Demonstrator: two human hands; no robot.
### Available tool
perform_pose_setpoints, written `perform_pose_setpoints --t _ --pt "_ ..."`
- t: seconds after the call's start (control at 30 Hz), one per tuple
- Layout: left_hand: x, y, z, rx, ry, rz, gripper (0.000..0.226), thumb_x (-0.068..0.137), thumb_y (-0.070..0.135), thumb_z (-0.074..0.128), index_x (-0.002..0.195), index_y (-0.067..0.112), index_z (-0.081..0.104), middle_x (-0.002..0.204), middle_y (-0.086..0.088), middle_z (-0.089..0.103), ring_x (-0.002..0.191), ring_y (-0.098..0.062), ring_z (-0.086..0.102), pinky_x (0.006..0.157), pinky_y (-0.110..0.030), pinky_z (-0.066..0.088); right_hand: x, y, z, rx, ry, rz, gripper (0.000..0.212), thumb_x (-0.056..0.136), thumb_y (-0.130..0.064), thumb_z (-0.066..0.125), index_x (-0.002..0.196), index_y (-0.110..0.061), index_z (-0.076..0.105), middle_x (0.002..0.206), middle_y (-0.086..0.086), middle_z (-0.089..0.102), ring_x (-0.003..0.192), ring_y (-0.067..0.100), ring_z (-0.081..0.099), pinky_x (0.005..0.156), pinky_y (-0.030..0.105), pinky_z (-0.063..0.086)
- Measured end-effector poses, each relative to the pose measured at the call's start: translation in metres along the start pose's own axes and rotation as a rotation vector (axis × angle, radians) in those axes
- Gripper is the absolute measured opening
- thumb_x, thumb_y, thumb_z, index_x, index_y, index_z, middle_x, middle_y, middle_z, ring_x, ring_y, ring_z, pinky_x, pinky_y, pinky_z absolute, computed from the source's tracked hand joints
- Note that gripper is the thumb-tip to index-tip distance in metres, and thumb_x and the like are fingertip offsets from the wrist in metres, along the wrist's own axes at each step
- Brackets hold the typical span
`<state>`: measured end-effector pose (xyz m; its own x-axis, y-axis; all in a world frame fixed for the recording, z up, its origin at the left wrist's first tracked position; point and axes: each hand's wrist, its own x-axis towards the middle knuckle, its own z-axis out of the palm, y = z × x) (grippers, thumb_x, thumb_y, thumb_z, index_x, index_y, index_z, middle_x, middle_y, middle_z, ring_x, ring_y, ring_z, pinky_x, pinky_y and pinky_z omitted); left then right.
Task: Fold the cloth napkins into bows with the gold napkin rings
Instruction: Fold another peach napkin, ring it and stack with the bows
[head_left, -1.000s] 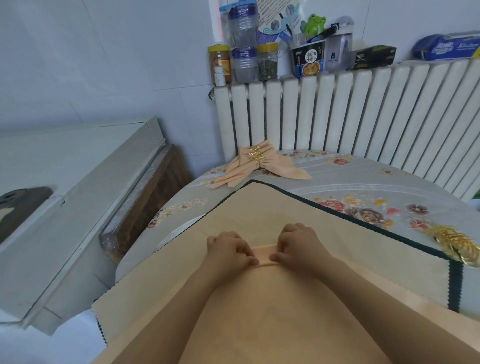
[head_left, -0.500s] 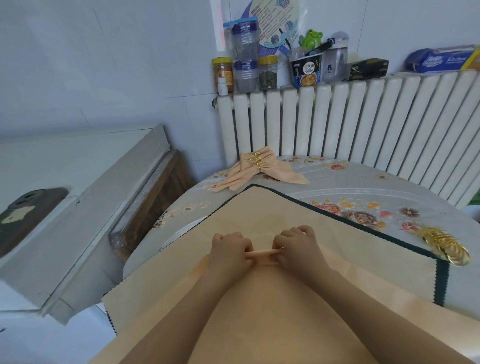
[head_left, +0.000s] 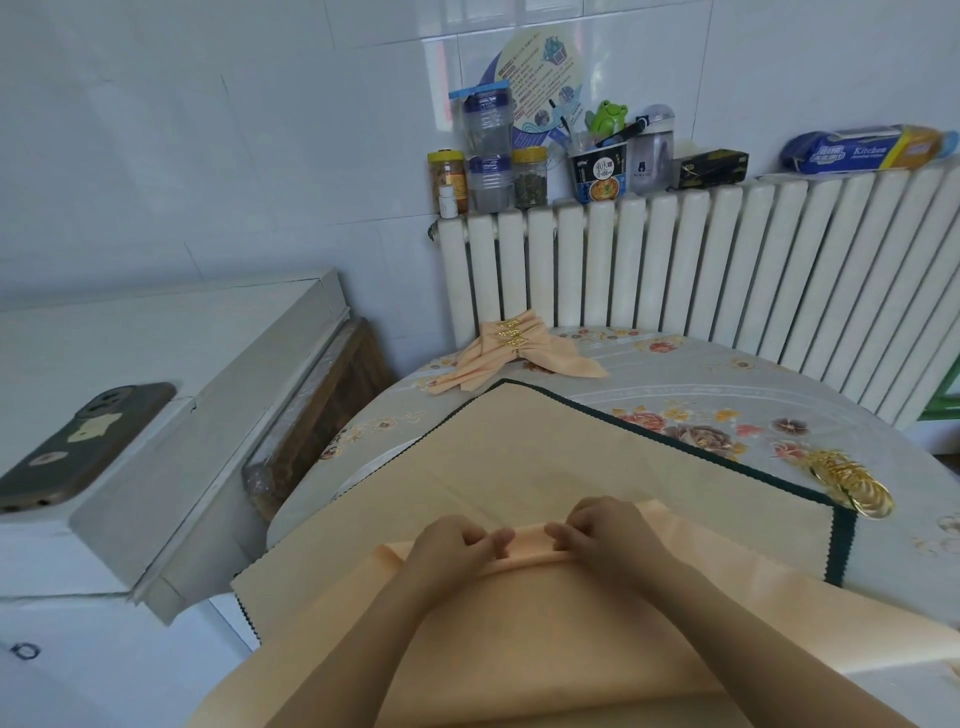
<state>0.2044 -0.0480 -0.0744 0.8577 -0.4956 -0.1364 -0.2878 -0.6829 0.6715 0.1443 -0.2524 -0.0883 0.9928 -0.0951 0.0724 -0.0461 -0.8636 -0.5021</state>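
White tiles and a radiator (head_left: 727, 270) back a floral-clothed table (head_left: 675, 384) with a beige mat (head_left: 519, 467) spread on it. On the mat, the left hand (head_left: 457, 551) and right hand (head_left: 608, 535) each pinch the far edge of a peach napkin (head_left: 519, 649), which runs back under both wrists. To pleat it well, I judge each fold should match the last in width, pressed flat before the next. Beyond the right hand lie gold napkin rings (head_left: 852, 483); well beyond both, finished bows (head_left: 519, 348).
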Motion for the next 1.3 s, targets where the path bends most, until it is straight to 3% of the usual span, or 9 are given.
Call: perform_pose_setpoints --t 0.13,0.3,0.47,0.63,0.83,0.97,1.1,1.2,1.3 --pt "0.000 0.001 0.012 0.093 0.155 -0.051 0.023 0.069 0.050 0.075 0.064 0.032 0.061 0.075 0.012 0.052 0.076 -0.002 0.047 0.080 -0.027 0.033 -0.004 -0.005 0.009 -0.019 0.058 0.041 0.017 0.079 -0.043 0.068 0.081 -0.030 0.057 0.092 -0.011 0.050 0.096 0.010 0.045 0.077 0.024 0.030" --pt "0.007 0.005 0.015 0.252 0.206 -0.080 0.041 0.062 0.049 0.077 0.091 0.033 0.054 0.102 0.015 0.052 0.104 -0.006 0.042 0.089 -0.027 0.019 -0.002 -0.009 0.009 -0.081 0.032 0.118 0.046 0.079 -0.044 0.066 0.122 -0.036 0.051 0.118 -0.011 0.050 0.121 0.013 0.035 0.093 0.030 0.021" --pt "0.001 0.016 0.011 0.300 0.208 0.060 0.021 0.068 0.038 0.074 0.084 0.030 0.062 0.087 0.012 0.061 0.097 -0.006 0.049 0.088 -0.027 0.018 -0.008 -0.020 0.006 -0.098 0.156 0.090 0.011 0.077 -0.038 0.068 0.085 -0.037 0.061 0.080 -0.015 0.041 0.104 0.012 0.042 0.076 0.027 0.012" --pt "-0.019 0.015 0.016 0.418 0.321 0.211 0.011 0.076 0.035 0.066 0.080 0.026 0.061 0.079 0.013 0.047 0.095 -0.007 0.050 0.077 -0.023 0.015 -0.029 -0.016 0.009 -0.041 0.313 -0.020 0.006 0.067 -0.028 0.068 0.072 -0.026 0.067 0.077 -0.012 0.059 0.094 0.019 0.052 0.076 0.025 0.012" --pt "-0.042 0.007 0.019 0.426 0.252 0.261 0.011 0.078 0.032 0.064 0.088 0.027 0.065 0.094 0.009 0.060 0.101 -0.005 0.051 0.075 -0.025 0.016 -0.051 -0.021 -0.007 -0.147 0.070 -0.034 0.007 0.078 -0.038 0.066 0.085 -0.036 0.064 0.071 -0.022 0.046 0.094 0.007 0.042 0.084 0.028 0.018" --pt "-0.058 0.001 0.021 0.317 0.144 0.220 0.018 0.080 0.043 0.065 0.089 0.027 0.068 0.091 0.011 0.058 0.094 -0.004 0.051 0.084 -0.024 0.027 -0.064 -0.020 -0.007 -0.143 -0.026 0.007 0.018 0.079 -0.054 0.062 0.083 -0.037 0.064 0.084 -0.018 0.052 0.102 0.008 0.043 0.088 0.029 0.021" --pt "-0.060 -0.003 0.017 0.116 0.105 0.113 0.022 0.086 0.042 0.062 0.082 0.022 0.073 0.086 0.005 0.060 0.087 -0.010 0.057 0.089 -0.033 0.042 -0.065 -0.019 -0.006 -0.147 0.016 0.038 0.027 0.088 -0.050 0.053 0.093 -0.029 0.070 0.094 -0.015 0.053 0.107 0.011 0.044 0.086 0.030 0.023" --pt "-0.059 0.000 0.023 0.220 0.222 0.100 0.018 0.073 0.039 0.075 0.083 0.025 0.070 0.092 0.014 0.053 0.100 -0.007 0.050 0.089 -0.026 0.032 -0.068 -0.020 0.002 -0.179 0.085 0.045 0.025 0.082 -0.044 0.062 0.104 -0.033 0.062 0.112 -0.013 0.052 0.117 0.013 0.040 0.087 0.029 0.022" --pt "-0.057 0.000 0.025 0.335 0.208 0.083 0.039 0.073 0.043 0.072 0.107 0.032 0.057 0.108 0.016 0.050 0.111 -0.005 0.040 0.091 -0.026 0.020 -0.069 -0.017 0.006 -0.182 0.088 0.072 0.043 0.083 -0.045 0.060 0.124 -0.036 0.051 0.125 -0.012 0.050 0.124 0.014 0.035 0.095 0.031 0.021"
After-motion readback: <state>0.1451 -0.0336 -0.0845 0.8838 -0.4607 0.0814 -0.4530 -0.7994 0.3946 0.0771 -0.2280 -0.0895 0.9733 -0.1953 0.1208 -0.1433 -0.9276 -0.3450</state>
